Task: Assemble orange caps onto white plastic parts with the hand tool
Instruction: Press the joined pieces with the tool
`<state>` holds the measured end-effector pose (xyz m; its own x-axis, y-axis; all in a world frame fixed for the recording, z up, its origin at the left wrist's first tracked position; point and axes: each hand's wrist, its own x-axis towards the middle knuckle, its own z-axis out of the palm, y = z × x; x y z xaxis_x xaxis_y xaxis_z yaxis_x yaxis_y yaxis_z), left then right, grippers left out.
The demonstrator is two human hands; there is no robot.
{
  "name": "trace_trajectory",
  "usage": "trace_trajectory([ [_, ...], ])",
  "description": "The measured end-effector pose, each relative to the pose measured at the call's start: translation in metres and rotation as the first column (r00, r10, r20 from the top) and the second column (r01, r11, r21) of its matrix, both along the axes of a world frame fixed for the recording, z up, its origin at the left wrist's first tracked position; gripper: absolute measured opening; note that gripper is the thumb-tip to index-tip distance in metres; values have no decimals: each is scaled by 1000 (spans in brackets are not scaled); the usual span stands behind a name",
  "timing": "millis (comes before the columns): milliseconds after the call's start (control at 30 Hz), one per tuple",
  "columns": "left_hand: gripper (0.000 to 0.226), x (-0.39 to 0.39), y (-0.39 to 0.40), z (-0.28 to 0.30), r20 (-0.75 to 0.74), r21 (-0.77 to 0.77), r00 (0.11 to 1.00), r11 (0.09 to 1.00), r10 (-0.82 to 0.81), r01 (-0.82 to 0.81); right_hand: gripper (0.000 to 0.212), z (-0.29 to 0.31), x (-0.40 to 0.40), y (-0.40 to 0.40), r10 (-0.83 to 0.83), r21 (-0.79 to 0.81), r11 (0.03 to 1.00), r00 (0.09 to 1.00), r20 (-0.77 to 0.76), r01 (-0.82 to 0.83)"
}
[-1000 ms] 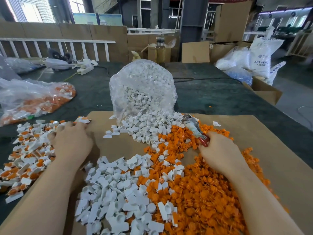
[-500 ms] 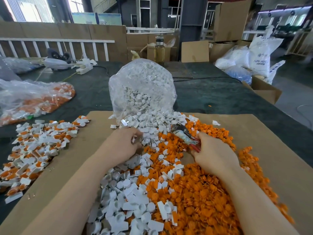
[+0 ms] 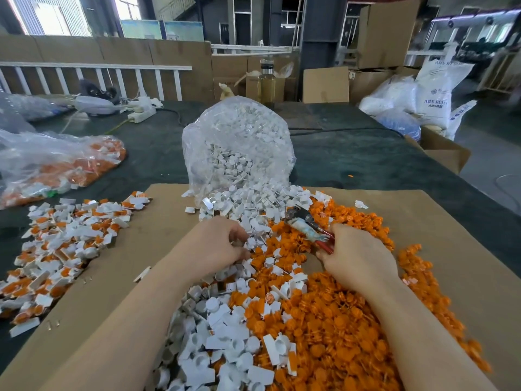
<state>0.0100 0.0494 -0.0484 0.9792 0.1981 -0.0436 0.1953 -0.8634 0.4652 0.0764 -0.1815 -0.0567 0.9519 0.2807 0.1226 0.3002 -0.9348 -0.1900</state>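
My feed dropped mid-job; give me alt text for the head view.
The left hand picks among white plastic parts while the right hand grips a red-handled hand tool over an orange cap pile on cardboard.

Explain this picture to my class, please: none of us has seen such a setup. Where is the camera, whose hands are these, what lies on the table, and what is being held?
There is no machine here. A person wears a camera on the head, so you look down along both arms at their own hands. The right hand grips a red-handled hand tool. The left hand has its fingers curled into loose white plastic parts, picking among them; whether it has one yet is unclear. Beside these lies a heap of orange caps, all on a sheet of cardboard. Behind stands an open clear bag of white parts. To the left lies a pile of white pieces with orange fitted, apparently finished ones.
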Motion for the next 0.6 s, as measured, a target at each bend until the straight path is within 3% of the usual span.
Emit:
trace_trajectory([
  [133, 34, -2, 1, 3, -33, 5, 999, 1000, 27, -27, 24, 0, 1, 0, -13, 14, 1000, 999, -44, 14],
  [233, 20, -3, -1, 2, -4, 38, 999, 998, 45, -45, 18, -1, 2, 0, -27, 43, 999, 997, -72, 30],
  [433, 17, -5, -7, 10, 30, -59, 991, 990, 130, -128, 9, 4, 3, -1, 2, 294, 956, 999, 52, -18],
  [500, 14, -6, -8, 12, 80, -147, 982, 976, 171, -158, 7, 6, 3, -2, -2, 369, 929, 995, 96, -34],
  [600, 12, -7, -11, 14, 124, -431, 971, 892, 206, -134, 9, 8, 2, 0, 16, 500, 864, 995, 96, -62],
])
